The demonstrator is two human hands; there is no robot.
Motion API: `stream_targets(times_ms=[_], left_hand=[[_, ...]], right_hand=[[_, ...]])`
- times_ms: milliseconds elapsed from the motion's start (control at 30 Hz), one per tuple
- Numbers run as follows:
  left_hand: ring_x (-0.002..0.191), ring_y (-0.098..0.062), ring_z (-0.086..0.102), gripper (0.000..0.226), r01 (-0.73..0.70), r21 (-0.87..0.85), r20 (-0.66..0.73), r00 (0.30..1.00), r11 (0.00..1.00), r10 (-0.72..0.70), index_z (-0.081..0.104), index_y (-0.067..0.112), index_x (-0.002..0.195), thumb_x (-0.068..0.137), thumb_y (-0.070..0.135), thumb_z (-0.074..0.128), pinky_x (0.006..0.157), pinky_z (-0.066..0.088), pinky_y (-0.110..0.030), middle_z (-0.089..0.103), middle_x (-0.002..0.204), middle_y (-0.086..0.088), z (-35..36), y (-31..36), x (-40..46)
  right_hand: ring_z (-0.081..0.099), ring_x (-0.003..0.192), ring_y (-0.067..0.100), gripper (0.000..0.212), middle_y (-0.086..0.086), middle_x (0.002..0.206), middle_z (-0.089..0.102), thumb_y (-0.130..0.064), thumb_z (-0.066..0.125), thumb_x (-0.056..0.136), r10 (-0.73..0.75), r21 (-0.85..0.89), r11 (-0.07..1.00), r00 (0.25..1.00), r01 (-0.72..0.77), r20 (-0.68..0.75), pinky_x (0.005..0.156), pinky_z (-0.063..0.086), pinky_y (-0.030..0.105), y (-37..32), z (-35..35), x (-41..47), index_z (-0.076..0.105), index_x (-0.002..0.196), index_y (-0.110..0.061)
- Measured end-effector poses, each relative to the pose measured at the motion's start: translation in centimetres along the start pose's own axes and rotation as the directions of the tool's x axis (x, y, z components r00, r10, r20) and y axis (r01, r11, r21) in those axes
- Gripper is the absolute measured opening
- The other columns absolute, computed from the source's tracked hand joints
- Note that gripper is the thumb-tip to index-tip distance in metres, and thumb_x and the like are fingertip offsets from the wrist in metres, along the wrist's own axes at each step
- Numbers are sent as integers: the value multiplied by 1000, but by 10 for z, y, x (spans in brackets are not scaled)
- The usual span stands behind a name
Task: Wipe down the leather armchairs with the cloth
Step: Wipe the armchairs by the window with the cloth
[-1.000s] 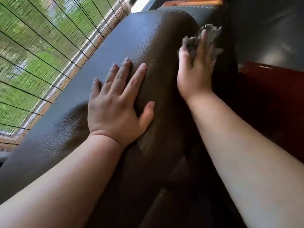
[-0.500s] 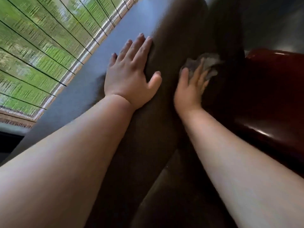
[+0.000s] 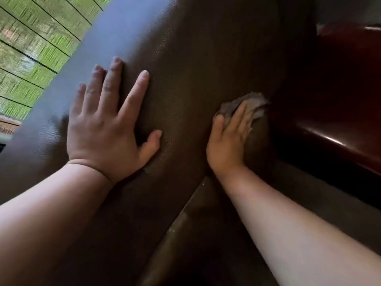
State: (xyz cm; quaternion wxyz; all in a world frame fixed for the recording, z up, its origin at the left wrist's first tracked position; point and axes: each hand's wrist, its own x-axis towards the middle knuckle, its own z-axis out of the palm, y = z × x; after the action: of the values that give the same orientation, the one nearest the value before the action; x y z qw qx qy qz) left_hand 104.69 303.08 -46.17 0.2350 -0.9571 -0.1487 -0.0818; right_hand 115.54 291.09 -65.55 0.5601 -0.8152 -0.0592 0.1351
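A grey cloth [image 3: 243, 107] is pressed flat-fingered against the brown leather armchair [image 3: 195, 58] by the right hand [image 3: 227, 139]. The left hand [image 3: 107, 131] is spread wide, holding nothing. A red-brown wooden arm [image 3: 340, 129] crowds the right; a bamboo blind [image 3: 35, 44] hangs far left.

Blind [image 3: 31, 48]: a woven slatted screen filled the upper left corner, crossed by dark horizontal lines, with bright green showing through it.
Sill [image 3: 9, 124]: a strip of brown wood ran along the blind's lower edge at the far left.
Red-brown wooden surface [image 3: 340, 141]: it lay at the right, glossy, a streak of light along its edge.
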Motion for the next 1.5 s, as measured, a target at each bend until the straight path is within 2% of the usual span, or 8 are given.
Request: stream_targets(times_ms=[133, 333, 567, 733, 933, 1167, 1367, 1500], left_hand=[[152, -51, 29, 90, -6, 31, -19, 1000, 999, 7, 23, 27, 168, 91, 68, 46, 122, 25, -65, 21, 172, -22, 3, 2, -1], [152, -51, 30, 89, -6, 62, -45, 999, 998, 8, 23, 26, 168, 93, 70, 42, 121, 25, -65, 23, 171, -23, 10, 0, -3], [153, -49, 29, 91, -10, 57, -25, 1000, 998, 11, 22, 28, 168, 91, 69, 47, 121, 26, -65, 21, 172, -21, 12, -4, -2], [155, -43, 29, 93, -12, -22, 7, 1000, 1000, 12, 25, 32, 166, 85, 69, 51, 124, 26, -61, 23, 173, -15, 4, -5, 1], [161, -12, 15, 81, -50, -359, 167, 979, 932, 117, 22, 40, 167, 91, 61, 40, 131, 22, -41, 18, 175, 8, -31, -64, -30], [160, -31, 23, 74, -47, -193, 26, 998, 980, 53, 25, 30, 167, 99, 57, 38, 124, 28, -61, 25, 173, -2, -3, -80, -87], [158, -33, 27, 76, -50, -229, -40, 998, 972, 42, 27, 26, 167, 99, 59, 36, 123, 29, -61, 27, 173, -4, -2, -83, -92], [156, -36, 31, 75, -54, -204, -44, 998, 977, 46, 31, 28, 166, 98, 58, 41, 121, 31, -62, 29, 172, -6, -1, -82, -91]], right_hand=[[-8, 160, 34, 85, 24, 171, -8, -66, 17, 96, -85, -151, 980, 960, 129, 266, 129, -10, 43, 13, 11, -94, -24, 159, -26], [16, 157, 38, 87, 28, 168, 18, -61, 12, 97, 15, -197, 980, 992, -40, -129, 128, 3, 56, 14, -13, 51, 7, 166, -7], [-15, 158, 30, 92, 21, 170, -19, -72, 10, 90, -115, -162, 970, 930, 181, 349, 127, -13, 41, 14, -4, -86, -26, 160, -25], [-11, 159, 38, 75, 20, 171, -15, -54, 25, 109, 113, -79, 991, 991, -107, 78, 127, -6, 46, -24, -18, 42, -10, 166, -22], [-26, 153, 46, 75, 11, 167, -32, -69, 16, 96, -496, -13, 852, 817, 523, 294, 125, -14, 55, -110, 12, -118, -18, 158, -46], [7, 158, 47, 78, 23, 172, 7, -61, 18, 102, -280, 4, 958, 938, 287, -206, 125, 14, 60, -127, 20, -16, 21, 166, -17], [-24, 156, 41, 71, 4, 173, -21, -55, 33, 103, -638, 31, 755, 722, 655, 269, 125, 1, 65, -88, 37, -178, -1, 164, -43], [-6, 157, 48, 79, 16, 174, -2, -63, 27, 99, -437, -129, 895, 898, 428, -54, 125, 6, 67, -104, 24, -51, 10, 167, -26]])
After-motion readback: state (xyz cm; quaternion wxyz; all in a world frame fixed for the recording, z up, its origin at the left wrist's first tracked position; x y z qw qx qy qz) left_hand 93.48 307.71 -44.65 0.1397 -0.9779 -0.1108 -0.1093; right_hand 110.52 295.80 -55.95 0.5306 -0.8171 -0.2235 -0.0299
